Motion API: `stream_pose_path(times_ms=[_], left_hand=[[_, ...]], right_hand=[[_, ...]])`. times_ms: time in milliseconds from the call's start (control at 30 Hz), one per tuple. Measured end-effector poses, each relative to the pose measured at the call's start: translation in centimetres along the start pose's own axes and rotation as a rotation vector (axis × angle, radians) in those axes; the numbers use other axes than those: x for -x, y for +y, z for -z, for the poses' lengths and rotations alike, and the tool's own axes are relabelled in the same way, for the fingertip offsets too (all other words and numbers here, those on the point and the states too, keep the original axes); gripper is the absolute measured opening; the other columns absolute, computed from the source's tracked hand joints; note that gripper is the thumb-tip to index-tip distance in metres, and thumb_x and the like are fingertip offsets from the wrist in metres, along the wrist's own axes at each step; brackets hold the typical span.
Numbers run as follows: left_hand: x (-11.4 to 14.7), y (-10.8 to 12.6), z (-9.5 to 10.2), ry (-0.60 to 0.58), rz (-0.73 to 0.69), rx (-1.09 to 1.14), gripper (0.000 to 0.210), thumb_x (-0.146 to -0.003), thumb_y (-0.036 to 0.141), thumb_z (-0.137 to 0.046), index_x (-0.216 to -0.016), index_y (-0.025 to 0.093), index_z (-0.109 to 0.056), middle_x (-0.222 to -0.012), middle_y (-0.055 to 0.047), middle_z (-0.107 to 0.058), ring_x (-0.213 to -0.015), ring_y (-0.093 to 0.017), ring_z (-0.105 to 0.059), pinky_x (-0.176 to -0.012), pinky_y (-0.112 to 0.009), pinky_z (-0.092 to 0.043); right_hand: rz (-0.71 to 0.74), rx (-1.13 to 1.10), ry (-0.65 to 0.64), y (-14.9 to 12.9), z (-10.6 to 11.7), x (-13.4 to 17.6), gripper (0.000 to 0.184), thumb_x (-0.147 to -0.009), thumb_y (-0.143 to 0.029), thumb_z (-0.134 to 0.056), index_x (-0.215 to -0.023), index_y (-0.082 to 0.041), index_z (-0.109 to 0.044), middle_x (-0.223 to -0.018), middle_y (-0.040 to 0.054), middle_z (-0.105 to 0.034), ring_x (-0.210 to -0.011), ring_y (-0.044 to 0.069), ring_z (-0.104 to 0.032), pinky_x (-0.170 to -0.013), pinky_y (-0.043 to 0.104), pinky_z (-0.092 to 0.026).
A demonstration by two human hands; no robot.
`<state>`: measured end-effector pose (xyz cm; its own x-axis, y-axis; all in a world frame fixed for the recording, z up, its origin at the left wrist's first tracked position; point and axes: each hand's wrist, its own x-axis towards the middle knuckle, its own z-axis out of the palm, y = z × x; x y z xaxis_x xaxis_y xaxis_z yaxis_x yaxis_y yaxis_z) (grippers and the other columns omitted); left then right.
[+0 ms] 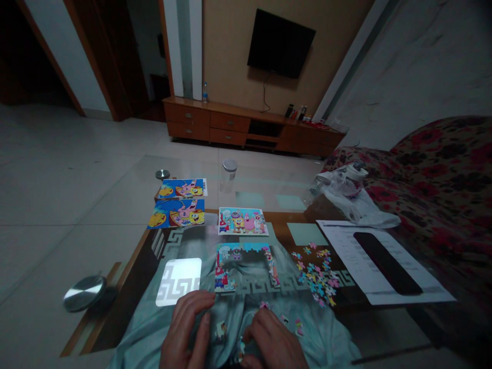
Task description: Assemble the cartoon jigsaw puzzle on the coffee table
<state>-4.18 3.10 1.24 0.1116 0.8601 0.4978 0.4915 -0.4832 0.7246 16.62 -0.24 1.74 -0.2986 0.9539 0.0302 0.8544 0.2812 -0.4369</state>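
Observation:
My left hand [187,330] rests at the bottom of the view, thumb apart from its curved fingers, with nothing seen in them. Just right of it lies a loose puzzle piece [221,330]. The fingers of my right hand [274,338] are curled, and a small puzzle piece [242,348] shows at the finger and thumb tips. Past both hands is a partly joined jigsaw puzzle [224,279], its top and sides assembled around a bare middle. Several loose pieces, one of them a pink piece [299,327], lie around my right hand.
A heap of puzzle pieces [319,277] lies to the right. Beyond the puzzle is a cartoon picture card [243,222]; two blue pictures [179,212] lie left of it. A lidded jar [228,177], papers [369,256] with a black phone-like slab [386,263], and a plastic bag [353,200] share the glass table.

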Motion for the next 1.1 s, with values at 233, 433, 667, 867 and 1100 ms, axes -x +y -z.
stream_pose_path(times_ms=[233, 433, 667, 867, 1100], left_hand=[[-0.4, -0.1, 0.1, -0.017, -0.026, -0.013, 0.019, -0.089, 0.019, -0.048, -0.105, 0.027, -0.055, -0.104, 0.000, -0.065, -0.101, -0.014, -0.061, -0.087, -0.024, -0.053], [-0.3, -0.6, -0.3, -0.032, -0.122, -0.092, 0.020, -0.088, 0.017, -0.049, -0.106, 0.025, -0.055, -0.102, 0.000, -0.066, -0.101, -0.014, -0.062, -0.086, -0.024, -0.053], [-0.6, -1.5, -1.0, -0.008, -0.331, -0.263, 0.017, -0.086, 0.021, -0.053, -0.103, 0.024, -0.057, -0.100, 0.000, -0.069, -0.096, -0.014, -0.064, -0.081, -0.023, -0.051], [-0.2, -1.0, -2.7, 0.066, -0.218, -0.293, 0.018, -0.095, 0.023, -0.038, -0.095, 0.026, -0.056, -0.097, 0.000, -0.069, -0.096, -0.015, -0.062, -0.083, -0.029, -0.044], [-0.1, -1.5, -4.4, 0.072, -0.394, -0.545, 0.029, -0.094, 0.022, -0.031, -0.095, 0.026, -0.059, -0.099, 0.001, -0.072, -0.095, -0.019, -0.063, -0.086, -0.038, -0.037]], right_hand=[[-0.018, -0.032, -0.101, -0.6, 1.4, -0.5, 0.026, -0.064, -0.009, -0.069, -0.086, -0.022, -0.062, -0.091, 0.0024, -0.065, -0.081, 0.021, -0.061, -0.070, 0.027, -0.048], [-0.088, -0.012, -0.102, -0.7, 2.5, -1.6, 0.028, -0.067, -0.004, -0.064, -0.088, -0.021, -0.061, -0.093, 0.0040, -0.064, -0.084, 0.022, -0.060, -0.071, 0.028, -0.047], [-0.169, 0.060, -0.052, -0.9, 4.4, -4.5, 0.025, -0.073, 0.002, -0.061, -0.086, -0.019, -0.060, -0.092, 0.0053, -0.063, -0.086, 0.023, -0.061, -0.073, 0.032, -0.049], [-0.179, 0.049, -0.082, -0.7, 5.2, -6.3, 0.027, -0.074, 0.001, -0.062, -0.093, -0.018, -0.062, -0.096, 0.0064, -0.063, -0.091, 0.024, -0.060, -0.079, 0.037, -0.049], [-0.173, -0.042, -0.119, -0.8, 5.6, -6.9, 0.034, -0.074, 0.003, -0.060, -0.102, -0.018, -0.062, -0.101, 0.0065, -0.063, -0.094, 0.024, -0.060, -0.083, 0.037, -0.047]])
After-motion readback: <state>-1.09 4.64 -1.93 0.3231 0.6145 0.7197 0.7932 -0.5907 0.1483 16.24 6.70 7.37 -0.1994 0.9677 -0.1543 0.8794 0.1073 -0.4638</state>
